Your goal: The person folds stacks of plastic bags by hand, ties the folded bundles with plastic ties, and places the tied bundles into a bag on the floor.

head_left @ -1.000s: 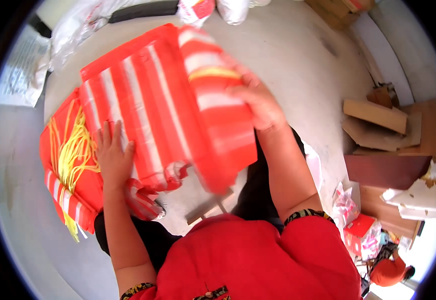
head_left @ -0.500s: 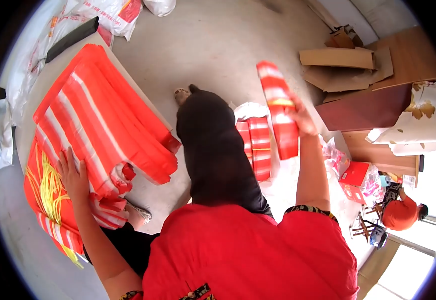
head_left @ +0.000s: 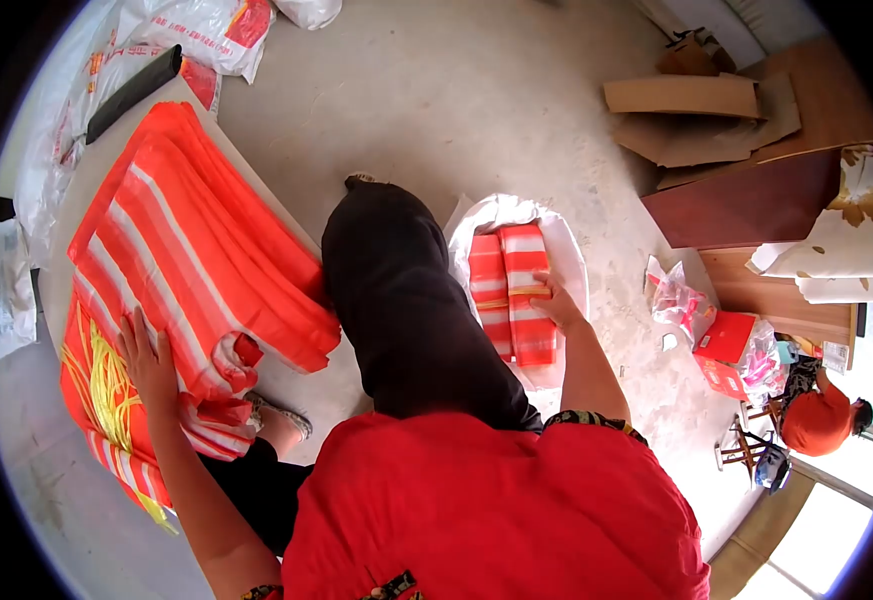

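My left hand (head_left: 146,362) lies flat, fingers spread, on a stack of red-and-white striped plastic sheets or bags (head_left: 181,260). Just beside it, a hank of yellow ties (head_left: 111,385) rests on more red striped material. To the right of my knee, my right hand (head_left: 560,304) grips the edge of a folded red-and-white striped bundle (head_left: 528,335) with a yellow band round its middle. That bundle sits inside an open white sack (head_left: 571,245), against another similar banded bundle (head_left: 489,290). My right fingertips partly overlap the bundle's edge.
White printed sacks (head_left: 196,35) lie at the upper left. An opened cardboard box (head_left: 691,115) and a dark red panel (head_left: 746,205) stand at the right. Farther right are a red box (head_left: 731,338) and a seated person (head_left: 816,420) in an orange-red top.
My right hand has lowered the striped bundle from above the floor into the white sack, alongside the other bundle. My left hand has stayed on the stack.
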Tool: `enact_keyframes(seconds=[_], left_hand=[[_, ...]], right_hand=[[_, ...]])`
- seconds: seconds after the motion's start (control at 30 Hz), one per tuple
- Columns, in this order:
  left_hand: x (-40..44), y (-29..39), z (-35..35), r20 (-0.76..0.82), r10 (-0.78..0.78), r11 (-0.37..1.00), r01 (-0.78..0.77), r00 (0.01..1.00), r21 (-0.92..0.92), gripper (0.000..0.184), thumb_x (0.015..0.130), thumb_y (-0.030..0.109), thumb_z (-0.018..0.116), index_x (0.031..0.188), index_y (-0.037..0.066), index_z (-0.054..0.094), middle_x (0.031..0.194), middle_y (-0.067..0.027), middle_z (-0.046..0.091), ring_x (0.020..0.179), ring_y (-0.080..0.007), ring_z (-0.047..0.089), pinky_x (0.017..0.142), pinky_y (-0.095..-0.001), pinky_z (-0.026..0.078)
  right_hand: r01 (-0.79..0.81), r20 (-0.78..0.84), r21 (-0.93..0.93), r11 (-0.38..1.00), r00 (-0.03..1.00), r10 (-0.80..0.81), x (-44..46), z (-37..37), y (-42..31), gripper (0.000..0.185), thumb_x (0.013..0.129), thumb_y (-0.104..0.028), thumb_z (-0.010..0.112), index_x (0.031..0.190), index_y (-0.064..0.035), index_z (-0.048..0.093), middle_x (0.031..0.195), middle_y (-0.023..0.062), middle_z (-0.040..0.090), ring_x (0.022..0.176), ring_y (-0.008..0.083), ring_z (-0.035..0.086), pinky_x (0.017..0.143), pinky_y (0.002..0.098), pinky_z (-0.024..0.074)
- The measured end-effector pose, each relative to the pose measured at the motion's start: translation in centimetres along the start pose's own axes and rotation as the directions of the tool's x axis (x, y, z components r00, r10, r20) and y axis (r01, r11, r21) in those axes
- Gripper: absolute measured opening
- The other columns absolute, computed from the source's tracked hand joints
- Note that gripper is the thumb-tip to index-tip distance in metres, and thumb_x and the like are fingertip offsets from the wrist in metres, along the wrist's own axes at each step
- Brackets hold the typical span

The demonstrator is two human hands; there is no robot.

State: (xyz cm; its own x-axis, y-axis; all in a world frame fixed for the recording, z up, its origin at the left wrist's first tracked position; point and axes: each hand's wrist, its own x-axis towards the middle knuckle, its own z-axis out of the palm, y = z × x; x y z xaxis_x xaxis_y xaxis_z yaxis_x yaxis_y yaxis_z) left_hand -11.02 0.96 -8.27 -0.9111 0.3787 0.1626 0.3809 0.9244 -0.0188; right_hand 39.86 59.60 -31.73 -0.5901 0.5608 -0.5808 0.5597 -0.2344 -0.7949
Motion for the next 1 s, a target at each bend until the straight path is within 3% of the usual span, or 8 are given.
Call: enact_keyframes(seconds=[0.13,0.23,0.33,0.43,0.53,0.73,0.83,1.0], left_hand=[[0.0,-0.2,0.2,-0.005,-0.001,0.999,0.001,1.000,0.038,0.059,0.109,0.047,0.047,0.164,0.025,0.042,0.173,-0.0150,0.032,0.159,-0.0425,0.028,0.125,-0.0580,0.028],[0.1,-0.5,0.4,-0.022,0.019,1.000,-0.019,1.000,0.010,0.061,0.109,0.051,0.046,0.163,0.025,0.042,0.173,-0.0138,0.032,0.159,-0.0420,0.029,0.125,-0.0592,0.028],[0.1,-0.9,0.6,-0.038,0.045,0.999,-0.046,0.998,-0.023,0.061,0.109,0.052,0.046,0.163,0.025,0.043,0.173,-0.0138,0.032,0.158,-0.0418,0.029,0.125,-0.0597,0.027],[0.0,-0.4,0.4,-0.028,0.009,1.000,-0.009,1.000,0.000,0.060,0.108,0.048,0.048,0.163,0.025,0.043,0.172,-0.0152,0.033,0.158,-0.0424,0.030,0.125,-0.0589,0.028],[0.1,-0.7,0.4,-0.040,0.046,0.999,-0.047,0.998,-0.019,0.059,0.108,0.046,0.049,0.163,0.024,0.043,0.172,-0.0153,0.033,0.158,-0.0426,0.030,0.125,-0.0585,0.029],[0.0,-0.4,0.3,-0.037,0.015,1.000,-0.016,0.999,-0.005,0.059,0.108,0.047,0.050,0.163,0.026,0.043,0.172,-0.0139,0.034,0.158,-0.0420,0.030,0.125,-0.0582,0.029],[-0.1,-0.2,0.1,-0.030,0.017,1.000,-0.018,0.999,-0.018,0.059,0.108,0.048,0.049,0.163,0.026,0.043,0.172,-0.0140,0.033,0.158,-0.0420,0.030,0.125,-0.0582,0.029],[0.0,-0.4,0.5,-0.025,0.006,1.000,-0.006,1.000,0.003,0.060,0.108,0.049,0.049,0.163,0.026,0.043,0.172,-0.0134,0.033,0.158,-0.0417,0.029,0.124,-0.0584,0.030]], right_hand=[[0.092,-0.014,-0.183,0.979,0.995,-0.096,1.2,-0.7,0.4,0.072,0.082,0.005,0.077,0.149,-0.0102,0.056,0.135,0.0123,0.062,0.126,0.0261,0.061,0.109,0.0358,0.0508],[0.126,-0.223,-0.697,0.705,0.897,-0.381,0.6,-0.1,1.7,0.069,0.081,0.000,0.078,0.147,-0.0141,0.059,0.135,0.0166,0.059,0.130,0.0332,0.058,0.112,0.0407,0.0491],[-0.088,-0.340,-0.782,0.617,0.890,-0.304,-2.2,2.0,2.4,0.066,0.083,-0.008,0.079,0.145,-0.0176,0.059,0.142,0.0197,0.052,0.134,0.0386,0.054,0.113,0.0445,0.0474],[-0.155,-0.342,-0.815,0.558,0.907,-0.247,-6.1,5.3,1.3,0.068,0.083,-0.016,0.082,0.145,-0.0166,0.056,0.148,0.0182,0.045,0.134,0.0388,0.054,0.114,0.0438,0.0469],[-0.208,-0.429,-0.686,0.697,0.890,-0.157,-7.7,6.4,2.0,0.077,0.081,-0.021,0.084,0.150,-0.0155,0.049,0.153,0.0185,0.039,0.133,0.0424,0.054,0.113,0.0464,0.0479],[-0.443,-0.435,-0.421,0.792,0.864,0.253,-5.2,6.2,5.5,0.101,0.079,-0.017,0.088,0.160,-0.0122,0.028,0.156,0.0222,0.038,0.138,0.0439,0.052,0.115,0.0467,0.0486],[-0.368,-0.339,-0.263,0.892,0.901,0.272,-6.8,5.9,1.2,0.106,0.079,-0.015,0.089,0.161,-0.0091,0.023,0.156,0.0242,0.042,0.141,0.0428,0.051,0.116,0.0445,0.0479],[-0.427,-0.431,-0.298,0.854,0.858,0.279,-6.9,6.1,1.9,0.103,0.081,-0.018,0.087,0.161,-0.0069,0.024,0.153,0.0249,0.047,0.141,0.0427,0.051,0.116,0.0454,0.0477]])
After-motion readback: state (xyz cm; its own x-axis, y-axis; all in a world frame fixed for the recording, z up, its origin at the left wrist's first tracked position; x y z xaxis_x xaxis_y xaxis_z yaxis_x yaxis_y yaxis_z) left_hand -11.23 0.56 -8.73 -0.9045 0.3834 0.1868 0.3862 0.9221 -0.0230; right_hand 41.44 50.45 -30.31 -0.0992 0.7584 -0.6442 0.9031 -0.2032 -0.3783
